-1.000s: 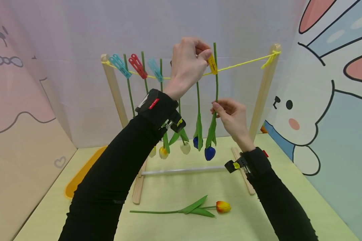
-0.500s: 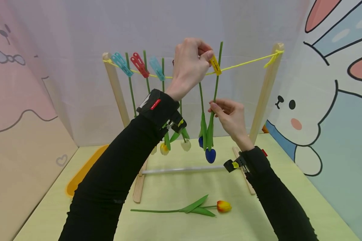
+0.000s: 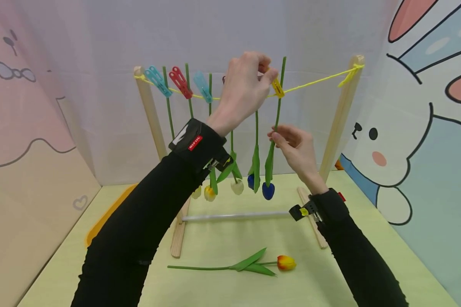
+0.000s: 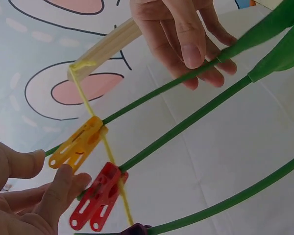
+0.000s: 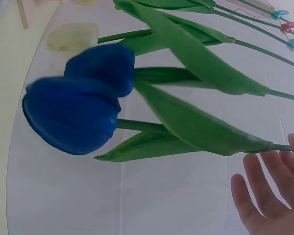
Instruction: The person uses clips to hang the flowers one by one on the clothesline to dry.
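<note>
In the head view, my left hand (image 3: 249,87) is at the yellow clothespin (image 3: 278,88), which clamps a blue tulip's stem to the yellow cord (image 3: 311,81). The left wrist view shows my left thumb and fingers spread about its handle ends, with no visible squeeze. My right hand (image 3: 296,147) lightly pinches the stem of that hanging blue tulip (image 3: 268,191) between thumb and fingers, just above its leaves. Beside it hangs a second blue tulip (image 3: 253,181), held by a red clothespin (image 4: 99,198) that my left hand hides in the head view.
Blue and red clothespins (image 3: 180,82) hold white and yellow tulips (image 3: 209,193) further left. Wooden posts (image 3: 339,119) carry the cord. A red-yellow tulip (image 3: 286,263) lies on the table (image 3: 215,290). An orange tray (image 3: 103,219) stands at left, partly behind my left arm.
The blue tulip swung left against its neighbour, then back apart, and its bloom has risen slightly. My left hand has loosened around the yellow clothespin. My right hand still pinches the stem.
</note>
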A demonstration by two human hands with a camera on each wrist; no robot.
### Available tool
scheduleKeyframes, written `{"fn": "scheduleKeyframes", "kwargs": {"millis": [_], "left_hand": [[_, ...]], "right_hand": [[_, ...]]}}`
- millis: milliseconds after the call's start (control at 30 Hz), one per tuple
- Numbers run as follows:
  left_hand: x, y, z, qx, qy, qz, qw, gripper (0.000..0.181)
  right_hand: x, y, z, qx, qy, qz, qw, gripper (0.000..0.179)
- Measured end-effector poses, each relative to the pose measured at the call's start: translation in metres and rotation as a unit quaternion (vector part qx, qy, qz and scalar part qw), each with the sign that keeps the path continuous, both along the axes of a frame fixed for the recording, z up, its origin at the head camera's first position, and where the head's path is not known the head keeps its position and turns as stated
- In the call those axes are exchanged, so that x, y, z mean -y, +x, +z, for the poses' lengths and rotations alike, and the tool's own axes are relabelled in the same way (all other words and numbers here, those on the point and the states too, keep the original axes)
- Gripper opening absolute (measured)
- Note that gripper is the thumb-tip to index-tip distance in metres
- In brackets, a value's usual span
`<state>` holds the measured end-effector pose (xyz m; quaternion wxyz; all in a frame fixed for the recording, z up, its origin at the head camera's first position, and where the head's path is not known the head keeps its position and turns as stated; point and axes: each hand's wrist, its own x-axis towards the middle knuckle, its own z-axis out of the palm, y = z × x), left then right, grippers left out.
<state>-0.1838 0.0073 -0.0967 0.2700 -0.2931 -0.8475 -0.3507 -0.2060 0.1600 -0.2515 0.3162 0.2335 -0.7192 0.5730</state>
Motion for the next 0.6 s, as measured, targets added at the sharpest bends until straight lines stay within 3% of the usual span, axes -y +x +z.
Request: {"fn": "scheduleKeyframes", "kwargs": {"millis": [133, 233, 333, 400, 500, 600], "left_hand": [[0.01, 0.015, -0.009, -0.036, -0.003, -0.035, 0.9988, 0.041], [0.022, 0.03, -0.026, -0.071, -0.011, -0.071, 0.9949, 0.043], [0.042, 0.043, -0.053, -0.093, -0.029, -0.096, 0.9906, 0.037], [0.058, 0.05, -0.075, -0.087, -0.048, -0.099, 0.9901, 0.033], [0.085, 0.055, -0.108, -0.066, -0.067, -0.087, 0.9917, 0.027], [0.113, 0.052, -0.139, -0.028, -0.067, -0.067, 0.9951, 0.022]], "right_hand": [[-0.004, 0.009, -0.007, -0.014, -0.004, -0.026, 0.9996, 0.029], [-0.009, 0.021, -0.017, -0.046, 0.005, -0.037, 0.9983, 0.029], [-0.014, 0.035, -0.03, -0.061, 0.032, -0.033, 0.9971, 0.026], [-0.018, 0.046, -0.042, -0.059, 0.062, -0.03, 0.9959, 0.024], [-0.024, 0.061, -0.061, -0.04, 0.108, -0.029, 0.9929, 0.023], [-0.028, 0.074, -0.081, -0.015, 0.156, -0.028, 0.9872, 0.023]]}}
